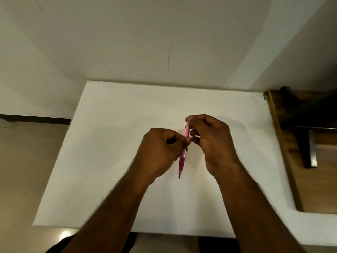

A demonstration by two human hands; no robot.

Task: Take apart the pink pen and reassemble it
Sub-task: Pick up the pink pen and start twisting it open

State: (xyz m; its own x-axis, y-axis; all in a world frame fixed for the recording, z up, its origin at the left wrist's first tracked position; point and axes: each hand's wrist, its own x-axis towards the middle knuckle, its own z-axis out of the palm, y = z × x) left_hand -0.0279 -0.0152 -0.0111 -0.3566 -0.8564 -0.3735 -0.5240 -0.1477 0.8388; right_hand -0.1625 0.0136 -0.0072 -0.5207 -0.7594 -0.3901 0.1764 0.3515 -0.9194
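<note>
A pale tiled floor fills the left edge of the view, meeting a plain off-white wall along a dark skirting strip. Beside it, a white rectangular tabletop stretches across the centre, its far edge set against the wall.

Above the middle of that surface, the person's left hand is curled into a loose fist, its fingers closed around the middle of a slim pink plastic pen. The thumb and forefinger pinch the barrel where the pale pink upper section shows. A small dark shape sits in the fold of this hand; what it is cannot be told.

The pen stands nearly upright in the view, held in the air over the table and tilted slightly. Its darker magenta ribbed grip hangs below the left hand, and its dark writing tip points toward the person, clear of both hands.

Just to the right, the right hand is bent at the knuckles, its fingertips gripping the pen's upper end, with the forefinger arched over the top. The 2 hands touch at the barrel. Both bare forearms reach in from the bottom of the frame.

Farther right, beyond the tabletop's edge, a brown wooden surface runs alongside, and a dark metal frame stands above it.
</note>
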